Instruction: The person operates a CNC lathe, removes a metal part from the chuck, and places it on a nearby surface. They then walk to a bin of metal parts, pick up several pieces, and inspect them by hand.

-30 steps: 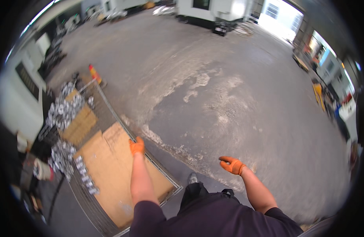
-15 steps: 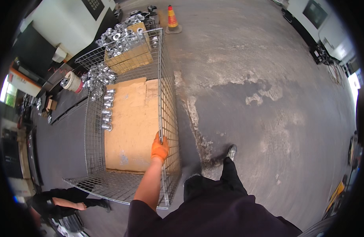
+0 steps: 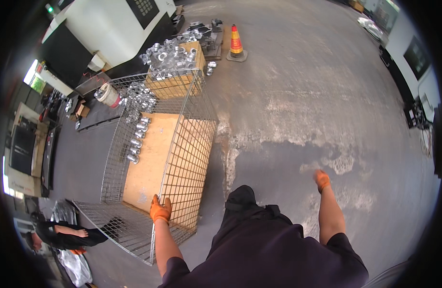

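My left hand [image 3: 161, 210], in an orange glove, is at the top rim of a large wire mesh basket [image 3: 185, 158], with the rim between its thumb and fingers. Tan board [image 3: 156, 144] lines the basket's floor. A short row of silver metal pipe fittings [image 3: 136, 143] stands on that board along the left mesh wall. Off to the right, my right hand [image 3: 322, 180], also gloved in orange, hangs over the floor away from the basket. Blur hides how its fingers are set, and nothing shows in it.
Beyond the basket, a box [image 3: 200, 56] is heaped with metal fittings. An orange-and-yellow cone [image 3: 236, 44] stands right of it. A white bucket [image 3: 107, 95] sits at left. Another person [image 3: 70, 230] is at lower left. Machines [image 3: 110, 33] line both sides; the floor [image 3: 288, 72] is stained.
My view has shifted, and the basket sits lower and more angled. My left hand stays at its rim, with thumb and fingers looking looser. My right hand has come into view.
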